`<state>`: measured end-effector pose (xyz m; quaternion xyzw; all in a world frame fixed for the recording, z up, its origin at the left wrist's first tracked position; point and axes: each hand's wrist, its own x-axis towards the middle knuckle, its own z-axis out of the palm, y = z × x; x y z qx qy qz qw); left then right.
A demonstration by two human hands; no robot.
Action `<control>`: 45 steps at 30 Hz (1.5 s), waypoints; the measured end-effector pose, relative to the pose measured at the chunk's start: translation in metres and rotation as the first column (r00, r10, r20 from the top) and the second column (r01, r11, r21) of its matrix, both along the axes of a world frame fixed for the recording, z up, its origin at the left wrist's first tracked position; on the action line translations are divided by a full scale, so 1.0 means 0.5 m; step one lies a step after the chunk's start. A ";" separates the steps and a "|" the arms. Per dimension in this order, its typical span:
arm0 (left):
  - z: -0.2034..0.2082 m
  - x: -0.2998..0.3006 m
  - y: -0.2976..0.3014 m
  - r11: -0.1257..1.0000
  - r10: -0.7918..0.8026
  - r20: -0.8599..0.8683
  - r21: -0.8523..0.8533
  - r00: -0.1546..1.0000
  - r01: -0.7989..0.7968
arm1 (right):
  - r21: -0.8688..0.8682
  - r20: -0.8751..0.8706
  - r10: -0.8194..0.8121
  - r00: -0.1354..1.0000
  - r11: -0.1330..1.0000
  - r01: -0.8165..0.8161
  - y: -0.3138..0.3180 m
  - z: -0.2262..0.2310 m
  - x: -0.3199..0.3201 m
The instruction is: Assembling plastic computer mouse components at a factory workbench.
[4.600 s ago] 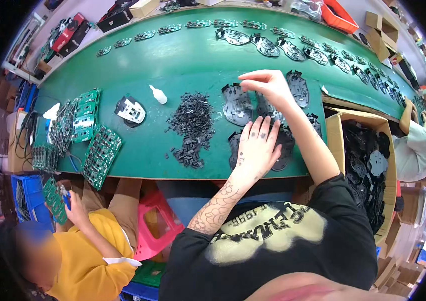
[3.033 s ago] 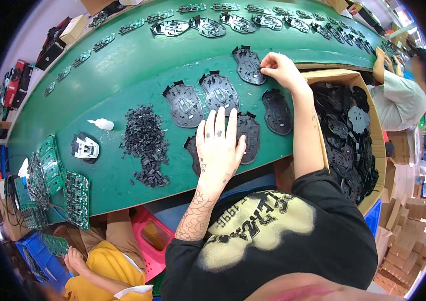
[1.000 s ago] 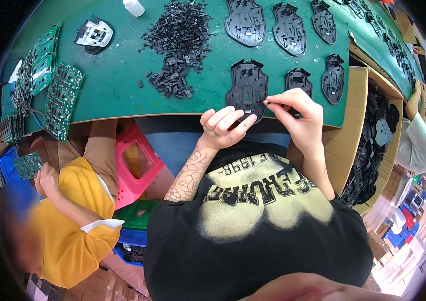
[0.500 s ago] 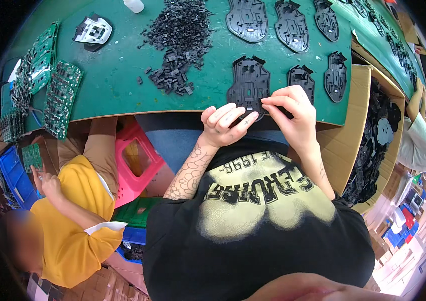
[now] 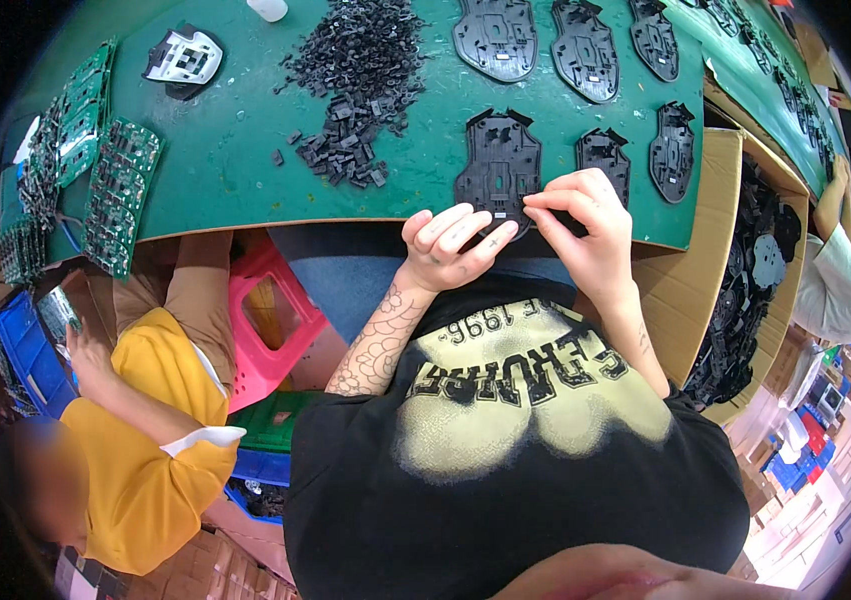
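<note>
A black plastic shell (image 5: pixel 497 160) lies on the green table at its near edge, its ribbed inner side up. My right hand (image 5: pixel 593 225) is at the shell's near right side, thumb and forefinger pinched together. Whatever sits in that pinch is too small to make out. Curled at the shell's near left edge is my left hand (image 5: pixel 450 250); its palm is hidden, so what it may hold does not show. Partly behind my right hand lies a smaller black shell (image 5: pixel 602 155). A heap of small black plastic pieces (image 5: pixel 350 120) spreads to the left.
More black shells (image 5: pixel 585 55) lie along the far right. A cardboard box (image 5: pixel 690 290) of black parts stands right of the table. Green circuit boards (image 5: pixel 123 195) and a white-and-black part (image 5: pixel 185 58) lie left. A co-worker in yellow (image 5: pixel 160 440) sits left, beside a pink stool (image 5: pixel 265 340).
My hands keep almost the same place and pose. The co-worker at left has tilted the circuit board in their hand.
</note>
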<state>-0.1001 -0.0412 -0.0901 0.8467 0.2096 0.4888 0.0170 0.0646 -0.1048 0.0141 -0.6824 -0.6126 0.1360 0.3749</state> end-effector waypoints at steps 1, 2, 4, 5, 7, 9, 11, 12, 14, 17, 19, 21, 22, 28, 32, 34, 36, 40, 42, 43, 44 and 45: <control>0.000 0.000 0.000 1.000 -0.001 0.001 -0.003 1.000 0.001 | -0.001 0.000 0.000 1.000 1.000 0.000 0.001 0.002 -0.003; -0.001 0.000 0.001 1.000 -0.001 0.002 -0.004 1.000 0.001 | -0.012 0.019 -0.005 1.000 1.000 0.005 0.003 0.006 -0.007; -0.003 -0.001 0.002 1.000 -0.024 -0.002 0.011 1.000 0.024 | -0.024 0.037 -0.008 0.999 1.000 0.009 0.010 0.015 -0.012; -0.004 0.001 0.003 1.000 -0.024 -0.002 0.012 1.000 0.024 | -0.075 0.052 -0.010 0.999 0.997 0.014 0.015 0.021 -0.014; -0.005 0.003 0.005 1.000 -0.017 0.028 0.015 0.999 0.017 | -0.123 0.069 -0.016 0.997 0.992 0.025 0.019 0.032 -0.017; -0.003 0.003 0.003 1.000 -0.007 0.023 0.008 1.000 0.007 | -0.219 0.063 -0.004 0.998 0.976 0.018 0.025 0.041 -0.019; -0.005 0.000 -0.001 1.000 -0.004 0.006 -0.016 1.000 0.004 | -0.234 0.129 0.003 0.992 0.972 0.028 0.028 0.050 -0.019; -0.004 0.001 -0.002 1.000 -0.007 0.014 -0.016 1.000 0.007 | -0.260 0.192 0.009 0.981 0.965 0.042 0.027 0.055 -0.018; -0.002 0.002 -0.001 1.000 -0.011 0.021 -0.018 1.000 0.011 | -0.265 0.179 0.019 0.984 0.964 0.030 0.031 0.062 -0.013; 0.000 0.002 0.000 1.000 -0.006 0.023 -0.011 1.000 0.007 | -0.301 -0.013 0.049 0.999 0.952 -0.051 0.059 0.080 0.010; -0.006 -0.002 0.000 1.000 0.001 0.020 -0.012 1.000 -0.001 | -0.204 -0.041 0.076 0.996 0.976 -0.083 0.111 0.102 0.015; -0.008 -0.003 0.000 1.000 0.007 0.033 -0.006 0.999 -0.006 | -0.035 0.071 0.095 0.993 0.995 -0.093 0.176 0.096 0.021; -0.003 -0.001 0.001 1.000 -0.004 0.020 -0.005 1.000 0.004 | -0.017 0.121 0.101 0.988 0.995 -0.100 0.204 0.088 0.027; -0.002 -0.001 0.000 1.000 0.004 -0.002 0.000 1.000 -0.004 | -0.080 0.383 0.178 0.906 0.984 -0.160 0.311 0.029 0.017; -0.007 0.002 0.002 1.000 -0.008 0.025 0.010 1.000 0.007 | -0.020 0.495 0.149 0.856 0.987 -0.160 0.321 0.010 0.009; -0.006 -0.002 0.002 1.000 -0.011 0.016 0.006 1.000 0.011 | -0.030 0.494 0.150 0.856 0.987 -0.155 0.320 0.014 0.005; -0.007 -0.002 0.002 1.000 -0.015 0.007 0.003 1.000 0.015 | -0.041 0.495 0.149 0.856 0.988 -0.149 0.319 0.015 0.008; -0.009 -0.001 0.003 1.000 -0.009 0.006 0.010 1.000 0.009 | 0.024 0.433 0.159 0.888 0.982 -0.187 0.319 0.006 0.016; -0.010 -0.001 0.003 1.000 -0.010 -0.001 0.008 1.000 0.010 | 0.061 0.448 0.151 0.881 0.978 -0.198 0.319 0.003 0.014; -0.011 -0.001 0.003 1.000 -0.010 0.005 0.010 1.000 0.010 | 0.051 0.495 0.145 0.857 0.979 -0.195 0.320 0.002 0.010; -0.011 -0.001 0.003 1.000 -0.008 0.010 0.012 1.000 0.008 | 0.041 0.541 0.140 0.829 0.980 -0.192 0.321 0.002 0.007; -0.010 -0.001 0.003 1.000 -0.008 0.010 0.014 1.000 0.008 | 0.042 0.541 0.140 0.829 0.980 -0.193 0.323 0.004 0.005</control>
